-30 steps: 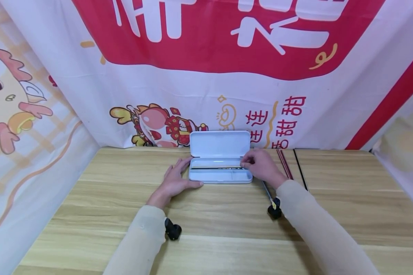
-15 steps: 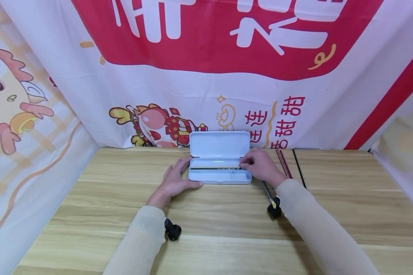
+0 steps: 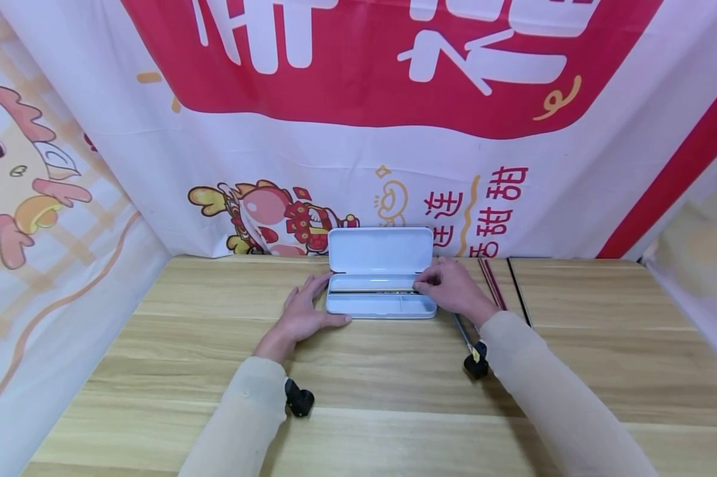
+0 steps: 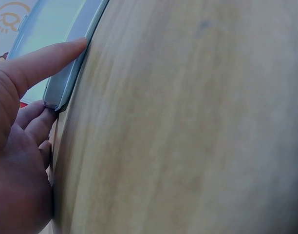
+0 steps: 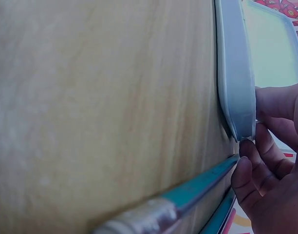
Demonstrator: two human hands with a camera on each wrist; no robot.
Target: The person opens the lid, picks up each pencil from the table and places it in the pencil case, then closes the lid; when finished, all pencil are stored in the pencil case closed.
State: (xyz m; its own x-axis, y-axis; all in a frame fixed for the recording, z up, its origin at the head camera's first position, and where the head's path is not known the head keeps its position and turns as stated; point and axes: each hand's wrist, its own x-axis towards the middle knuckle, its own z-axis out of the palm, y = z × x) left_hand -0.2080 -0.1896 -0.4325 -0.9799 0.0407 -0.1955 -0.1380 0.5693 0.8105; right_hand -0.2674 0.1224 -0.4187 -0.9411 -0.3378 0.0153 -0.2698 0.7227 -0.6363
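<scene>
In the head view, a pale blue pencil case (image 3: 358,315) lies with its lid (image 3: 381,249) raised against the backdrop. A dark pencil (image 3: 370,292) lies lengthwise inside, with possibly another thin one beside it. My left hand (image 3: 305,311) holds the case's left end, thumb along the front edge and fingers at the side and back; the left wrist view shows the thumb (image 4: 51,58) on the rim. At the right end, my right hand (image 3: 454,288) pinches the dark pencil's end between thumb and forefinger. Its other fingers curl outside the case's corner in the right wrist view.
Right of the case lie dark red pencils (image 3: 494,285) and a black pencil (image 3: 519,291). A teal pencil (image 5: 202,183) with a metal ferrule lies below my right wrist, another teal one behind it. A printed cloth backdrop (image 3: 263,152) rises at the table's (image 3: 358,377) far edge.
My right hand has shifted very slightly left along the case with the dark pencil's end. The left hand stays on the case's left end.
</scene>
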